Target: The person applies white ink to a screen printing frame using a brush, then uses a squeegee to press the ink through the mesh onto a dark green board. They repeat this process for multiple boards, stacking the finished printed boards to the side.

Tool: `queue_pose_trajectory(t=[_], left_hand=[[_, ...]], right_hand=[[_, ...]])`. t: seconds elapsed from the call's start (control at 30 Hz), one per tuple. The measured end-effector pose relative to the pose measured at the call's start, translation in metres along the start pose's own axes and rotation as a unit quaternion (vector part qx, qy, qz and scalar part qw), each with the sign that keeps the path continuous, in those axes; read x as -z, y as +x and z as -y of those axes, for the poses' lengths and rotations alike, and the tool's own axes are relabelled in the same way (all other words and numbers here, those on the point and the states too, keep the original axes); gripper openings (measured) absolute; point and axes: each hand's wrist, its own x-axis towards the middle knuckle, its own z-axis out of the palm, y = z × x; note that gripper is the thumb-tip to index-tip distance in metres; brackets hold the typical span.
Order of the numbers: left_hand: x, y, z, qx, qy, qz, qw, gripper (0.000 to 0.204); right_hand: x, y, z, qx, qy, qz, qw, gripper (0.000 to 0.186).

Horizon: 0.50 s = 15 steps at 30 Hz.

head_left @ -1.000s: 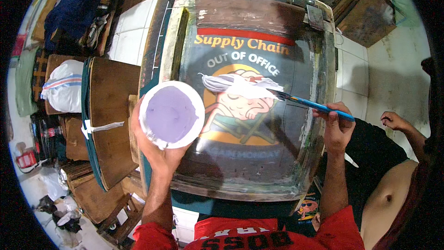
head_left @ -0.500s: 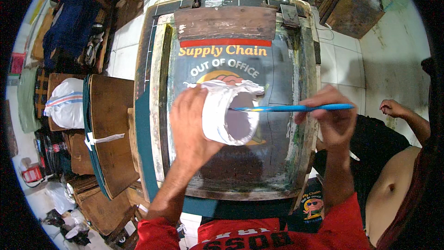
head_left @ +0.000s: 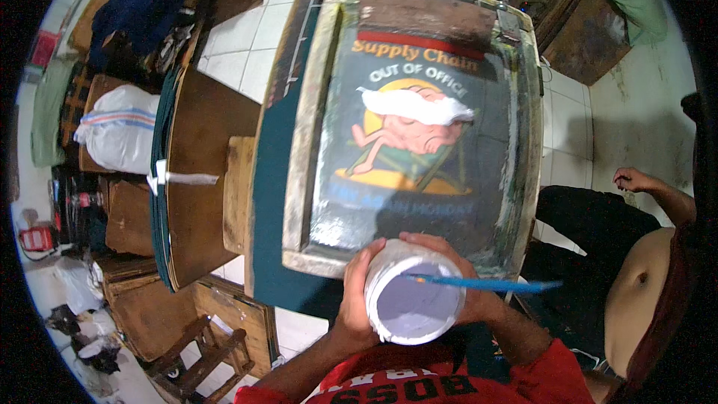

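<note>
My left hand (head_left: 359,288) and right hand (head_left: 467,288) are closed around a white tub (head_left: 411,313) of pale lavender ink at the screen's front edge. A blue brush (head_left: 508,284) rests inside it, handle jutting rightward over the rim; whether my fingers touch it is hidden. Beyond the tub lies the wooden-framed printing screen (head_left: 298,187), showing lettering and a pink cartoon figure on a deck chair in a yellow circle. A thick white ink band (head_left: 415,108) lies across the figure's upper part. A dark teal board (head_left: 271,179) shows under the frame.
Brown boards (head_left: 198,179) and a white bundle (head_left: 116,131) sit at left, with a wooden stool (head_left: 235,359) below. Metal clamps (head_left: 506,26) are at the screen's back. Another person (head_left: 639,277), bare-bellied in black trousers, is at right. A wooden cabinet (head_left: 580,37) stands back right.
The tub has moved from over the design down to the front edge. My right hand has left its raised brush grip for the tub's side, with the brush now in the tub.
</note>
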Motion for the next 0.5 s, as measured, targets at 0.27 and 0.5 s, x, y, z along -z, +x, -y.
queue_pose_trajectory(t=[0.27,0.5], left_hand=[[0.207,-0.218,0.066,-0.022,0.174,-0.021,0.984,0.105],[0.272,-0.421,0.313,0.290,0.181,-0.248,0.906,0.075]], right_hand=[[-0.226,-0.049,-0.025,-0.034,0.065,0.159,0.985,0.090],[-0.422,-0.110,-0.175,-0.203,0.054,0.207,0.956,0.114]])
